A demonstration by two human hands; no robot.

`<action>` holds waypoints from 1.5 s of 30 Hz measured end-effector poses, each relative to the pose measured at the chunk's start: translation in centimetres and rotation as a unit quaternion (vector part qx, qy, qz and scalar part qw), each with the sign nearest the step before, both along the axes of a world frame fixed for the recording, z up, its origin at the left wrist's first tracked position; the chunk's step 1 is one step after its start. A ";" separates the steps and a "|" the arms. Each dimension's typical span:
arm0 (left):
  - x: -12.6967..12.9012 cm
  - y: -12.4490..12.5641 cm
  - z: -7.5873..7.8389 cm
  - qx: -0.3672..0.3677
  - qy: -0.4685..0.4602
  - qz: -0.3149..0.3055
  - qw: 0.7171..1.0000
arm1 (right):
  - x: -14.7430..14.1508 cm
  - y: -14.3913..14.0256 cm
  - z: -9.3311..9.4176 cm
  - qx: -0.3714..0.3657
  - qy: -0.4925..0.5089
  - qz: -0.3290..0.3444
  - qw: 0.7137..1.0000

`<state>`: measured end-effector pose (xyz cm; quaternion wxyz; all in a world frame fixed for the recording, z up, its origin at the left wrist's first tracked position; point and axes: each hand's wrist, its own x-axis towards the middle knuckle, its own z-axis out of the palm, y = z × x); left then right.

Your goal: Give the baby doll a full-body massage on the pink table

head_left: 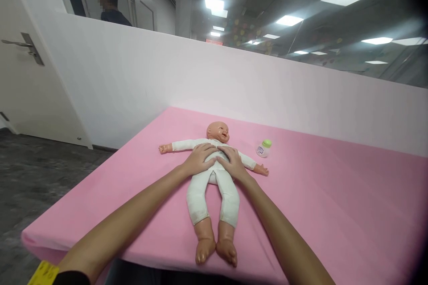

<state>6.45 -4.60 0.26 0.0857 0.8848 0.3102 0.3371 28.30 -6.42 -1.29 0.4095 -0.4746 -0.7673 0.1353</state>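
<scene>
A baby doll (212, 178) with a white cloth body lies on its back on the pink table cover (140, 213), arms spread wide and feet toward me. Its head is turned to the right. My left hand (200, 159) rests flat on the left side of the doll's torso, fingers stretched out. On the other side of the torso lies my right hand (233, 163), likewise with fingers extended. The two hands are close together at the fingertips, and neither grips anything. Part of the doll's chest is hidden under them.
A small clear bottle with a green cap (264, 148) stands to the right of the doll, beyond its arm. A white partition wall (254, 84) borders the table's far side. A door (36, 67) is at the left. A person (110, 2) is behind the partition.
</scene>
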 end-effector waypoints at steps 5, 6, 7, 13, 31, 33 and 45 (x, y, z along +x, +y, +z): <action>-0.1 -0.3 0.3 0.008 -0.002 0.008 1.000 | -0.1 0.1 -0.4 0.014 0.001 -0.007 1.000; -0.2 -0.4 0.3 0.012 -0.002 0.007 1.000 | 0.0 0.2 -0.5 0.019 0.006 -0.003 1.000; -0.2 -0.5 0.2 0.014 -0.003 0.004 1.000 | 0.1 0.2 -0.6 0.023 0.011 0.003 1.000; -0.4 -0.4 -0.2 -0.009 0.009 0.016 1.000 | 0.8 0.5 -1.6 0.015 0.009 0.029 0.999; 0.0 -0.7 0.3 0.019 -0.053 0.040 0.998 | -0.1 0.6 -0.9 0.052 0.077 0.005 0.996; -0.1 -0.5 -0.1 0.026 -0.055 0.042 0.997 | -0.2 0.3 -0.9 0.062 0.089 -0.002 0.994; -0.2 -0.2 0.2 -0.008 -0.050 0.023 0.998 | 0.0 0.2 -0.9 0.077 0.084 -0.006 0.993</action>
